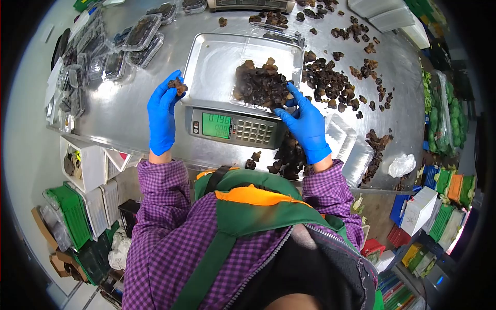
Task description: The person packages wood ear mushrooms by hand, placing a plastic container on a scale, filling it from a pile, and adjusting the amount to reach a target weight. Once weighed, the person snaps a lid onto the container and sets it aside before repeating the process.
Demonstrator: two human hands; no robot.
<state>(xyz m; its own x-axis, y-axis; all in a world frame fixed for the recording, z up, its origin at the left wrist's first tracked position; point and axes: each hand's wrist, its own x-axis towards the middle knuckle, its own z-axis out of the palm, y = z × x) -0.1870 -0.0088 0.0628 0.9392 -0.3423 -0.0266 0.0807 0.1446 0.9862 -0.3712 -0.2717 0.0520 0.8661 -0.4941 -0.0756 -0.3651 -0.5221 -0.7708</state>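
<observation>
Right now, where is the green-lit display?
Left of centre in the head view, the green-lit display sits on the front of the scale, below its metal tray and immediately left of the keypad.

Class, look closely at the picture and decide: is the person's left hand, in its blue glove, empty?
No, the left hand in its blue glove pinches a small, dark-brown, crinkled piece.

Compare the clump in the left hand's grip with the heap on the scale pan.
The clump is small; the heap is many pieces massed together. The clump is held in the left hand's grip; the heap sits on the scale pan. The clump looks lighter brown, the heap mostly darker. Both look irregular and lobed.
</observation>
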